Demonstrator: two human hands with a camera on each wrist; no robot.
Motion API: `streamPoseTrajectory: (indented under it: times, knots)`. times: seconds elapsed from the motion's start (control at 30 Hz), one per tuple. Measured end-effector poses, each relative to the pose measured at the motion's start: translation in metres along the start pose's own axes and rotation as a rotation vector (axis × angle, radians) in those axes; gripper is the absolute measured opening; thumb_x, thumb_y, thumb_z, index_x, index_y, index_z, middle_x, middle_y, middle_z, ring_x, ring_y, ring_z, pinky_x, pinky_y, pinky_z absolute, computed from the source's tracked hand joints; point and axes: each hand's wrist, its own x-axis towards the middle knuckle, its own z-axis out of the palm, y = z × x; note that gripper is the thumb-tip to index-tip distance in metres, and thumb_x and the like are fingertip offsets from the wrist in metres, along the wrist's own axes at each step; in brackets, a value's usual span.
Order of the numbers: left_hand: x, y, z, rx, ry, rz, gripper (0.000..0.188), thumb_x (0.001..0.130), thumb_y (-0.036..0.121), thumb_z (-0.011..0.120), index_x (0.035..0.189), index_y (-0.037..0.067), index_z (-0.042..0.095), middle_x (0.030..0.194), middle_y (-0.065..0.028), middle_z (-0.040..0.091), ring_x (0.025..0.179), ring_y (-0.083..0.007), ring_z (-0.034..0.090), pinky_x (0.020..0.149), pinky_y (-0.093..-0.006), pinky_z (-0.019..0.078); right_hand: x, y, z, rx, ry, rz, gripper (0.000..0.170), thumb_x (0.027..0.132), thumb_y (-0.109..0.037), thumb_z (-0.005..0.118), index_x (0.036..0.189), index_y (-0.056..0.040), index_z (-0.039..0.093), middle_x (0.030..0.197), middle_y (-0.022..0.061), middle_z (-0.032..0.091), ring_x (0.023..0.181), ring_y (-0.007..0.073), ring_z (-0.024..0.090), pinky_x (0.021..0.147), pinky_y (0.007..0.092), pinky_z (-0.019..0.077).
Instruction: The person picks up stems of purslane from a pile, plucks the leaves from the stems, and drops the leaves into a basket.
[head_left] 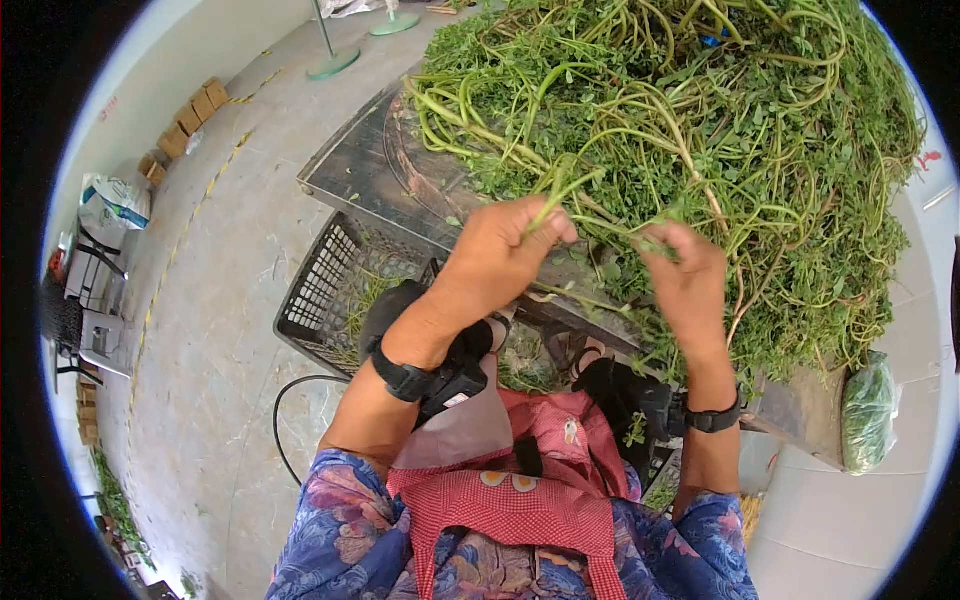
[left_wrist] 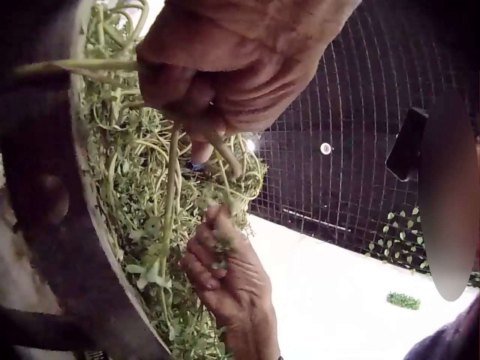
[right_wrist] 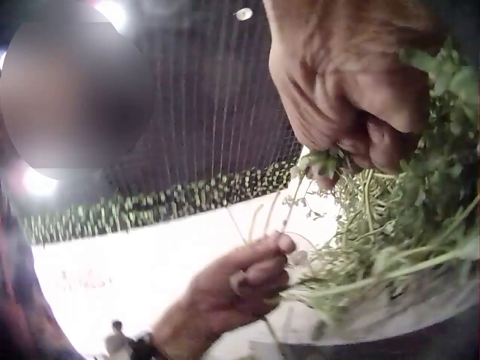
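Observation:
Over the table's near edge, my left hand [head_left: 492, 258] grips several green stems [head_left: 568, 192] between thumb and curled fingers, their cut-looking ends poking out above. Just to its right, my right hand [head_left: 692, 288] pinches a leafy sprig [right_wrist: 324, 162] at the fingertips. Thin stems span the short gap between both hands. Behind them rises a big tangled heap of leafy green stems [head_left: 640, 120]. From the left wrist, a long stem [left_wrist: 171, 199] hangs down below the left hand, beside the right one.
The heap lies on a dark worn table [head_left: 350, 160]. Below its left edge stands a black plastic crate [head_left: 318, 285] with some greens inside. A green-filled plastic bag [head_left: 868, 415] sits at the table's right corner. Cardboard boxes [head_left: 188, 118] line the left wall.

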Motion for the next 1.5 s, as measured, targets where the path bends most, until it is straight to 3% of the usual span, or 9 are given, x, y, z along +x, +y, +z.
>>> streamPoseTrajectory:
  times: [0.13, 0.27, 0.47, 0.6, 0.67, 1.0, 1.33, 1.43, 1.5]
  knots:
    - [0.000, 0.010, -0.001, -0.124, -0.071, -0.238, 0.025, 0.093, 0.023, 0.050, 0.089, 0.002, 0.064, 0.057, 0.0048, 0.049, 0.052, -0.0019, 0.041, 0.047, -0.0192, 0.0332, -0.002, -0.014, -0.017, 1.277, -0.024, 0.661, 0.008, 0.081, -0.007, 0.064, 0.085, -0.0031, 0.059, 0.064, 0.0046, 0.054, 0.047, 0.0088, 0.045, 0.036, 0.0200, 0.0314]
    - [0.000, 0.004, 0.001, -0.136, -0.048, -0.153, 0.026, 0.093, 0.023, 0.051, 0.091, 0.001, 0.064, 0.059, 0.0038, 0.052, 0.052, -0.0021, 0.044, 0.047, -0.0194, 0.0347, -0.006, -0.007, -0.018, 1.816, 0.011, 0.641, 0.016, 0.089, -0.019, 0.055, 0.084, -0.0048, 0.052, 0.063, 0.0017, 0.040, 0.044, 0.0074, 0.031, 0.033, 0.0201, 0.0221]
    - [-0.001, 0.006, 0.001, -0.081, -0.054, -0.197, 0.021, 0.090, 0.020, 0.052, 0.089, 0.002, 0.063, 0.056, -0.0006, 0.053, 0.052, -0.0079, 0.050, 0.051, -0.0253, 0.0408, -0.004, -0.012, -0.028, 1.785, 0.026, 0.487, 0.017, 0.090, -0.020, 0.055, 0.083, -0.0048, 0.051, 0.065, 0.0014, 0.043, 0.045, 0.0061, 0.034, 0.034, 0.0182, 0.0237]
    - [-0.003, 0.009, 0.001, -0.053, -0.056, -0.220, 0.024, 0.091, 0.023, 0.053, 0.090, 0.002, 0.064, 0.057, 0.0012, 0.051, 0.052, -0.0057, 0.047, 0.049, -0.0234, 0.0382, -0.002, -0.022, -0.033, 0.858, 0.034, 0.463, 0.013, 0.084, -0.014, 0.063, 0.090, -0.0016, 0.064, 0.068, 0.0034, 0.059, 0.060, 0.0051, 0.052, 0.043, 0.0172, 0.0355]
    - [-0.003, 0.008, 0.000, -0.025, -0.069, -0.223, 0.026, 0.092, 0.025, 0.052, 0.090, 0.002, 0.065, 0.058, 0.0041, 0.050, 0.053, -0.0029, 0.044, 0.047, -0.0204, 0.0356, 0.001, -0.025, -0.029, 0.027, 0.115, -0.012, 0.017, 0.083, -0.012, 0.063, 0.096, -0.0017, 0.066, 0.078, 0.0042, 0.065, 0.067, 0.0093, 0.057, 0.058, 0.0218, 0.0444]
    - [-0.006, 0.007, -0.001, 0.071, -0.025, -0.123, 0.023, 0.090, 0.023, 0.054, 0.088, 0.002, 0.065, 0.061, -0.0065, 0.055, 0.053, -0.0130, 0.047, 0.052, -0.0276, 0.0405, 0.010, -0.024, -0.008, -0.243, -0.187, -0.115, 0.016, 0.079, -0.010, 0.062, 0.092, -0.0014, 0.064, 0.074, 0.0180, 0.061, 0.065, 0.0302, 0.060, 0.060, 0.0337, 0.0455]
    - [-0.008, 0.007, 0.004, 0.105, -0.008, -0.066, 0.023, 0.092, 0.019, 0.052, 0.086, 0.000, 0.063, 0.072, -0.0014, 0.061, 0.067, -0.0072, 0.051, 0.062, -0.0244, 0.0426, 0.014, -0.013, -0.007, -0.065, 0.272, -0.018, 0.016, 0.083, -0.015, 0.057, 0.081, 0.0000, 0.062, 0.072, 0.0060, 0.061, 0.062, 0.0111, 0.055, 0.051, 0.0290, 0.0435]
    - [-0.007, 0.002, -0.005, 0.078, 0.067, -0.064, 0.023, 0.092, 0.020, 0.052, 0.085, 0.001, 0.063, 0.069, 0.0025, 0.057, 0.065, -0.0055, 0.047, 0.058, -0.0224, 0.0392, 0.018, -0.012, -0.046, 0.560, 0.491, 0.449, 0.012, 0.084, -0.016, 0.057, 0.081, -0.0054, 0.061, 0.073, 0.0024, 0.056, 0.057, 0.0064, 0.048, 0.042, 0.0205, 0.0372]
    - [-0.007, 0.005, -0.006, 0.040, 0.065, -0.102, 0.023, 0.092, 0.021, 0.051, 0.085, 0.003, 0.063, 0.060, 0.0070, 0.046, 0.057, -0.0024, 0.038, 0.050, -0.0201, 0.0311, 0.009, -0.016, -0.056, 1.331, 0.141, 0.405, 0.011, 0.086, -0.018, 0.058, 0.080, -0.0088, 0.057, 0.073, 0.0022, 0.053, 0.054, 0.0027, 0.042, 0.037, 0.0140, 0.0287]
